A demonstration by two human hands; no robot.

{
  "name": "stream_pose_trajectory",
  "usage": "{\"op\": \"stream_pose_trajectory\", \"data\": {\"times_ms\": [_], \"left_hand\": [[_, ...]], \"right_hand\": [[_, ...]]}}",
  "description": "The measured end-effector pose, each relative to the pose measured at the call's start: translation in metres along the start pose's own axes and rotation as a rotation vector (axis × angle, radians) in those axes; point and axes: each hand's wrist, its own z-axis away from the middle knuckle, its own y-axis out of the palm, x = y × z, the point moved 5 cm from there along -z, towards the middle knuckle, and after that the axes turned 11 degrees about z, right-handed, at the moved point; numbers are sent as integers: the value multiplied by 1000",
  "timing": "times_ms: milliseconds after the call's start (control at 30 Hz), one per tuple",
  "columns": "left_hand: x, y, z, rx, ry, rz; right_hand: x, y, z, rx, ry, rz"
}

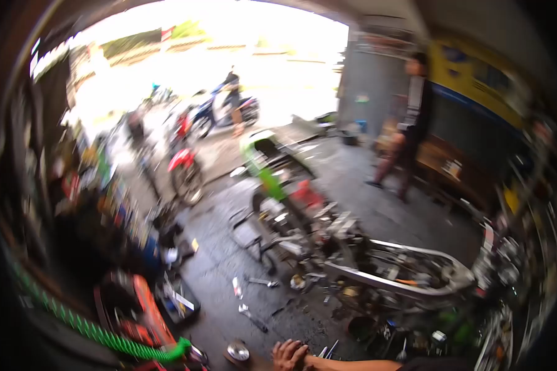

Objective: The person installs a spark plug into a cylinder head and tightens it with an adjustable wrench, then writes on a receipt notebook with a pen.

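Observation:
At the bottom edge, my right hand (289, 355) reaches in from the right with its forearm low in the picture. Motion smears its fingers, so I cannot tell how far they are closed or whether they grip anything. My left hand cannot be made out. Beside the right hand, on its left, is a round metal part (237, 351). A slim light tool (333, 349) lies just to its right. Farther up the floor are a wrench (263, 282) and another metal tool (252, 317).
A stripped motorcycle frame (402, 284) with green bodywork (260, 164) stands at centre right. A green coiled hose (93, 337) and orange fairing (147, 309) are at lower left. A person (416, 117) is by the bench (442, 157). A red motorcycle (182, 161) stands near the doorway.

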Motion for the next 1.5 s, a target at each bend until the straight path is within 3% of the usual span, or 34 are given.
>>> {"op": "stream_pose_trajectory", "data": {"times_ms": [33,100,133,167,200,233,267,333,400,467,500,600,633,700,767,800,867,1000,1067,1100,1167,1233,1300,1400,1500], "left_hand": [[-14,24,14,-7,-146,95],[-19,78,46,219,-363,270],[-29,100,76,313,-340,282],[-20,118,104,382,-466,273],[-13,138,132,454,-590,253],[16,144,169,602,-581,65],[39,151,203,760,-543,-132],[30,173,230,1012,-471,-392],[-17,227,229,1153,-388,-444],[-69,283,236,1239,-299,-457],[-101,315,243,1266,-257,-449],[-213,409,285,1324,-170,-415],[-252,443,302,1340,-136,-390],[-323,500,334,1365,-66,-355],[-394,554,371,1384,16,-297],[-432,577,389,1391,40,-252],[-511,619,422,1393,84,-131],[-726,706,481,1392,181,302],[-857,733,510,1479,70,587],[-939,709,505,1327,155,803],[-1023,715,523,1255,90,1063],[-1085,718,536,1157,211,1116],[-1139,710,550,1104,263,1156],[-1193,714,593,1001,369,1111],[-1228,702,611,920,432,876]], "right_hand": [[-11,-22,48,-116,-54,118],[-50,-69,146,-367,-81,222],[-75,-88,194,-474,-79,195],[-107,-105,232,-494,-47,-12],[-107,-107,303,-597,-74,66],[-150,-140,337,-742,-290,140],[-222,-172,354,-968,-383,-44],[-290,-152,470,-1435,-181,-368],[-379,-129,553,-1593,-239,-625],[-481,-89,610,-1659,-24,-836],[-561,-79,616,-1699,164,-686],[-676,-5,672,-1779,298,-1076],[-710,8,693,-2215,545,-684],[-777,43,740,-2586,851,-244],[-812,108,790,-1895,376,-1200],[-817,136,829,-1899,405,-1226],[-826,178,909,-2211,332,-1434],[-826,229,1059,-2447,226,-1551],[-783,243,1157,-2784,225,-1079],[-795,243,1187,-2770,251,-1068],[-821,231,1252,-2824,192,-902],[-796,211,1349,-2891,205,-358],[-778,173,1437,-2854,-81,-244],[-783,121,1543,-2714,-76,12],[-810,91,1604,-2551,-80,-44]]}}
